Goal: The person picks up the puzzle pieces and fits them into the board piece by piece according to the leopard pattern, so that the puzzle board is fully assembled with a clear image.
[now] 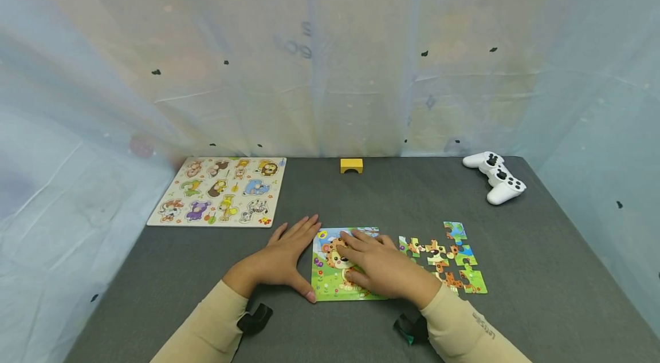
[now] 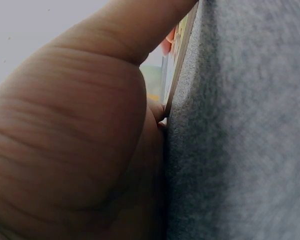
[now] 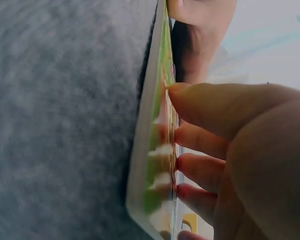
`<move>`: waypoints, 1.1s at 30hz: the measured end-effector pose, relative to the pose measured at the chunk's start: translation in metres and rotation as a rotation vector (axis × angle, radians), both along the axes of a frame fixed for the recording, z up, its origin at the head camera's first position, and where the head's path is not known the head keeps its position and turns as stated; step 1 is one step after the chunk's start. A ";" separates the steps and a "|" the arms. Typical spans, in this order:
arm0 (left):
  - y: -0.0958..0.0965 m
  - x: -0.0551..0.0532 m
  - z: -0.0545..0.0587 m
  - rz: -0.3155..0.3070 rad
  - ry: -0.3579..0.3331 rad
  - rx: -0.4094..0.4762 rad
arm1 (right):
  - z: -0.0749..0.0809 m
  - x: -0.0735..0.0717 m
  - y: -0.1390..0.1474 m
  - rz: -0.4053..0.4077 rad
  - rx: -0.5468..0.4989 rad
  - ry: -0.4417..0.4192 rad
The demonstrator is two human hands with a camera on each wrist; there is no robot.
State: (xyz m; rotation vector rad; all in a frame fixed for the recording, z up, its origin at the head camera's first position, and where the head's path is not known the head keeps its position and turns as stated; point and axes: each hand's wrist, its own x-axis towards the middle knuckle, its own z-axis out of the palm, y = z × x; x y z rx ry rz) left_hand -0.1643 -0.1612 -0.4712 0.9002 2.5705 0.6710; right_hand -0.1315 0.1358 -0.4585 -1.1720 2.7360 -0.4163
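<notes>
A small jigsaw puzzle board (image 1: 326,289) with a cartoon leopard cub on green grass lies flat on the grey table. My left hand (image 1: 278,263) lies along its left edge, thumb spread toward the lower corner and fingers toward the upper one. Across the picture's right part rests my right hand (image 1: 384,268), its extended fingertips touching the surface and covering part of the image. From the right wrist, the fingertips (image 3: 187,135) meet the board's face. Several loose jigsaw pieces (image 1: 474,281) lie right of the board, some partly hidden by the right hand.
At the back left lies a wooden animal peg puzzle (image 1: 172,191). A yellow arch block (image 1: 352,164) stands at the table's back edge, and a white game controller (image 1: 500,180) sits at the back right. Pale sheeting (image 1: 361,94) hangs behind the table.
</notes>
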 end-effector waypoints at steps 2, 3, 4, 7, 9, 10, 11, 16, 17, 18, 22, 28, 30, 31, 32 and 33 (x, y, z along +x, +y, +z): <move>0.000 0.000 0.000 0.000 -0.003 0.003 | -0.001 0.000 0.000 -0.002 -0.012 -0.009; 0.000 0.000 0.000 0.000 -0.004 0.003 | -0.001 0.000 0.000 -0.002 -0.014 -0.009; 0.000 -0.001 0.000 -0.001 -0.004 0.002 | -0.002 0.000 0.000 -0.002 -0.017 -0.011; 0.000 -0.001 0.000 -0.003 -0.004 -0.002 | -0.002 -0.001 0.001 -0.003 -0.020 -0.023; 0.000 -0.002 0.000 -0.005 -0.004 -0.001 | -0.002 -0.001 0.001 -0.004 -0.024 -0.036; 0.000 -0.002 0.000 -0.005 -0.004 0.000 | -0.002 -0.002 0.001 -0.005 -0.027 -0.043; 0.000 -0.003 -0.001 -0.005 -0.003 0.001 | -0.002 -0.002 0.002 -0.006 -0.030 -0.050; 0.000 -0.004 -0.002 -0.006 -0.004 0.006 | -0.005 -0.006 0.003 -0.016 -0.067 -0.107; 0.000 -0.004 -0.002 -0.008 -0.003 0.005 | -0.006 -0.007 0.004 -0.020 -0.079 -0.124; 0.000 -0.004 -0.002 -0.009 -0.004 0.005 | -0.006 -0.008 0.005 -0.023 -0.095 -0.144; 0.001 -0.004 -0.001 -0.011 -0.006 0.000 | -0.007 -0.012 0.010 -0.035 -0.180 -0.216; 0.000 -0.005 -0.003 -0.012 -0.005 -0.007 | -0.001 -0.017 0.024 -0.089 -0.353 -0.299; -0.001 -0.004 -0.004 -0.010 -0.002 -0.005 | 0.001 -0.019 0.029 -0.114 -0.410 -0.320; -0.001 -0.004 -0.005 -0.010 -0.002 -0.006 | 0.002 -0.019 0.032 -0.128 -0.438 -0.333; -0.001 -0.004 -0.005 -0.011 -0.002 -0.005 | 0.004 -0.020 0.036 -0.139 -0.466 -0.346; -0.001 -0.003 -0.004 -0.011 -0.005 -0.003 | 0.005 -0.021 0.039 -0.146 -0.497 -0.350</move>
